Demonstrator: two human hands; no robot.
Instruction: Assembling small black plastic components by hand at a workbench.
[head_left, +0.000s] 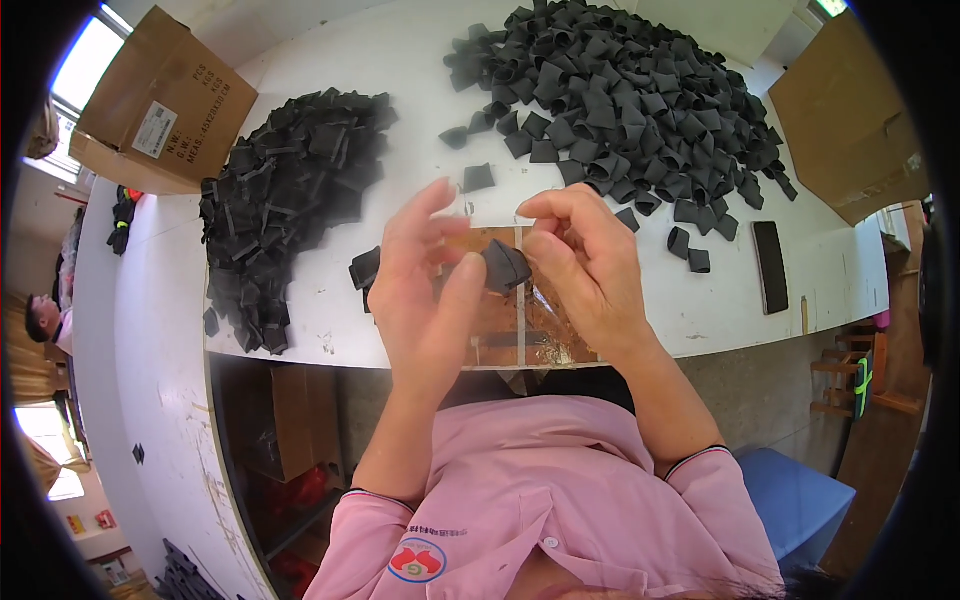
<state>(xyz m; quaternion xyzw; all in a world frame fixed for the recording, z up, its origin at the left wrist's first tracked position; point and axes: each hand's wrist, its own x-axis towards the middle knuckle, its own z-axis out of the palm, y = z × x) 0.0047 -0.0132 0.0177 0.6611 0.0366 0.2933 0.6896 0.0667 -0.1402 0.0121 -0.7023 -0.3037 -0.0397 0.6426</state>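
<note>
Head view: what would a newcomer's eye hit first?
Probably the big heap of dark grey pieces on the far side of the white table, right of centre, with a blacker heap to the left. Next, the left hand and right hand at centre, one small dark piece between them. Cardboard boxes stand at upper left and upper right.

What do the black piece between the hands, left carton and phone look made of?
Black piece: foam or fabric, hard to tell which; matte, bent surface.
Left carton: cardboard; dull brown, straight folded edges.
Phone: probably glass-fronted; flat, dark face.
</note>
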